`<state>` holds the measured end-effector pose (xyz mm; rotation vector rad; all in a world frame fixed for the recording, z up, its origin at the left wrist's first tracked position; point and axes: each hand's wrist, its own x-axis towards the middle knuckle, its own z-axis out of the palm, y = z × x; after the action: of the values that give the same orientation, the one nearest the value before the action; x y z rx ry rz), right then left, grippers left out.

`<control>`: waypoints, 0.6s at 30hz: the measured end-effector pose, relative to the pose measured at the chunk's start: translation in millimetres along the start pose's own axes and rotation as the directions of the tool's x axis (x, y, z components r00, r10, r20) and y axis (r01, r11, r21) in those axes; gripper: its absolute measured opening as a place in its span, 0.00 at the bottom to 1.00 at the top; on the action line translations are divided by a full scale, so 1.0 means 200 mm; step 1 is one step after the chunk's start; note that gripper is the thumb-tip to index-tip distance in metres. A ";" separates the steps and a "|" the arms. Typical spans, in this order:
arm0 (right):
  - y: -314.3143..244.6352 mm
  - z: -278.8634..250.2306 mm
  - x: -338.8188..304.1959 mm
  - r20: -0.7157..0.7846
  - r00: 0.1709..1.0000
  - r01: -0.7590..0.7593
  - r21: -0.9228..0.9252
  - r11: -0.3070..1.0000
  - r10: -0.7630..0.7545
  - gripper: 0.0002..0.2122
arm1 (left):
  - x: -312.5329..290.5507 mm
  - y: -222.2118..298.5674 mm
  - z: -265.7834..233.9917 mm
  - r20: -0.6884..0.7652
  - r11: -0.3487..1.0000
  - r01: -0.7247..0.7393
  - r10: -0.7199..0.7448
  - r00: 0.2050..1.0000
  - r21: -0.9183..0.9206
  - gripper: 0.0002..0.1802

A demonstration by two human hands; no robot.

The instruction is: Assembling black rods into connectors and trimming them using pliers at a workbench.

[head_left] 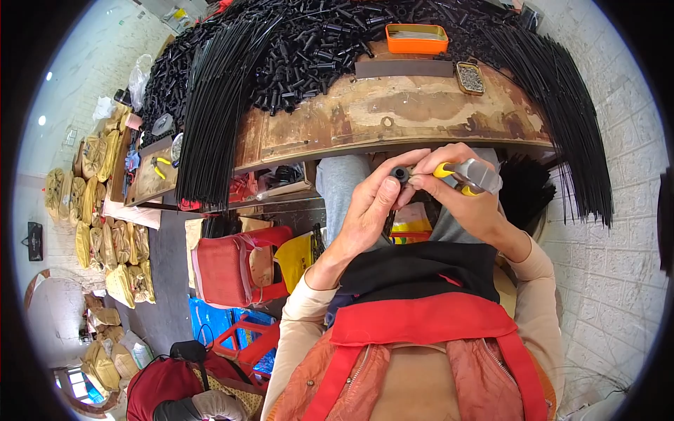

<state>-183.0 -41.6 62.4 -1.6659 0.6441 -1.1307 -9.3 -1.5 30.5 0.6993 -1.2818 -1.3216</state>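
Observation:
Above my lap, just off the table's front edge, my left hand pinches a small black tubular part between thumb and fingers, its round hollow end facing up. My right hand is closed on a tool with yellow grips and a grey metal head; its exact kind is partly hidden by the hand. The right thumb and fingertips meet beside the black part, close to my left fingers. Whether they pinch something small there is too hidden to tell.
The wooden table bears a heap of black tubular parts, bundles of black rods, an orange box and a tin of small metal pieces. Yellow-handled pliers lie at left. A red stool stands below.

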 end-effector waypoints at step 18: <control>0.09 0.00 0.00 0.053 0.963 0.266 -0.055 0.962 -0.263 0.10 | 0.01 0.01 0.00 0.009 1.000 0.003 -0.003 1.000 -0.004 0.31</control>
<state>-181.5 -49.4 45.2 -1.8653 0.4392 -1.2680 -8.1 -3.4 33.5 0.6943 -1.2854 -1.3307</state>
